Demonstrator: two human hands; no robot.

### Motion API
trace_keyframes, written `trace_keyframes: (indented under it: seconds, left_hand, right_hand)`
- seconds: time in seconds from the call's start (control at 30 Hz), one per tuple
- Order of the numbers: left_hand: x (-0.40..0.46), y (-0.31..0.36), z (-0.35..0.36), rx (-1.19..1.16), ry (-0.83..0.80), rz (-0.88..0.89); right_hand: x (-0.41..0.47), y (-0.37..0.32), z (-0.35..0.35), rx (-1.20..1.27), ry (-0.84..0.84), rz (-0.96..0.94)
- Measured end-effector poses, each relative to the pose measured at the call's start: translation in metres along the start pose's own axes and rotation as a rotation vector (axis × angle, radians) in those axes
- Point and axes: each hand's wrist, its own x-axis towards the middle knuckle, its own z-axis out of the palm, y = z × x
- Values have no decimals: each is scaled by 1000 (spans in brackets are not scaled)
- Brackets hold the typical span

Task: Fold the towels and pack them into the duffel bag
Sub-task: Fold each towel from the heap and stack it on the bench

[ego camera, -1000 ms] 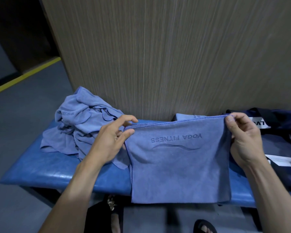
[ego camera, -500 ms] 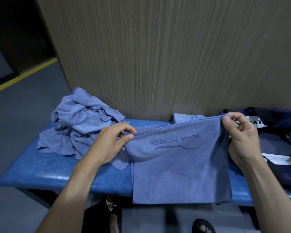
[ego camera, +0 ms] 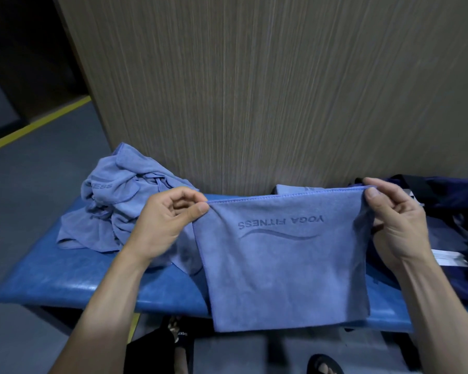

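Item one, we recorded a wood-grain wall panel (ego camera: 254, 90) that filled the upper view, with grey floor (ego camera: 33, 163) and a yellow floor stripe (ego camera: 38, 125) to its left. Item two, we logged a blue padded bench (ego camera: 65, 276) that ran along the foot of the panel. Item three, we noted a dark navy duffel bag (ego camera: 454, 195) on the right end of the bench, partly cut off by the edge of the view, so we could not tell how far it stood open. Item four, a heap of unfolded blue towels (ego camera: 114, 206) lay crumpled on the left part of the bench. Item five, we held a blue towel (ego camera: 284, 268), already doubled, upright in front of the bench, its lower edge hanging past the bench front and its "YOGA FITNESS" print reading upside down. Item six, a folded towel (ego camera: 295, 189) showed just behind the held one's top edge. Item seven, our left hand (ego camera: 165, 225) pinched the top left corner between thumb and curled fingers. Item eight, our right hand (ego camera: 395, 214) pinched the top right corner likewise, thumb in front. Item nine, dark sandals (ego camera: 324, 365) showed below the bench
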Motion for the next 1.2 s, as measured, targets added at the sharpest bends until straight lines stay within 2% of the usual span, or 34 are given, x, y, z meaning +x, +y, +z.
trace_keyframes:
  seconds: [0.07, 0.1, 0.23, 0.27, 0.33, 0.4, 0.5, 0.53, 0.63, 0.73, 0.8, 0.87, 0.93, 1.03, 1.1, 1.2]
  left_hand:
    - [0, 1, 0, -28, -1, -11]
    - [0, 0, -1, 36, -20, -16]
    - [-1, -14, -8, 697, -89, 60]
    - [-1, -13, -9, 808, -112, 108]
    - [1, -9, -8, 870, -149, 194]
    - [3, 2, -5, 654, -118, 175]
    - [-1, 24, 1, -39, -124, -17]
    - [-4, 29, 4, -185, -155, -80]
    - [-9, 36, 7, -319, -180, -154]
    - [-9, 51, 1, -364, -119, -123]
    - [-4, 63, 0, -287, -94, -89]
    - [9, 72, 0, -107, -54, -1]
    - [28, 74, -2, 199, -51, 131]
    - [55, 68, -3, 630, -37, 212]
    - [68, 71, 0, 711, -12, 242]
    - [79, 86, 3, 606, 66, 308]
  right_hand:
    - [-1, -2, -4, 4, -12, -1]
    - [-1, -2, -5, 11, -15, 7]
    - [-3, -8, -5, -74, -82, 10]
    - [-4, -10, -4, -107, -101, 7]
    - [-4, -18, -2, -132, -131, 0]
    - [-2, -26, -6, -264, -179, -39]
    - [0, -35, -14, -466, -263, -71]
    - [-1, -36, -15, -492, -273, -65]
    - [-6, -40, -15, -489, -275, -70]
    - [-10, -59, -10, -227, -237, -42]
    - [-9, -78, -5, -78, -258, -11]
    - [-2, -96, 4, -51, -238, -11]
    - [10, -103, 13, -109, -184, -22]
    - [29, -96, 22, -177, -117, 7]
    - [41, -91, 23, -159, -72, 50]
    - [51, -88, 18, -66, -35, 34]
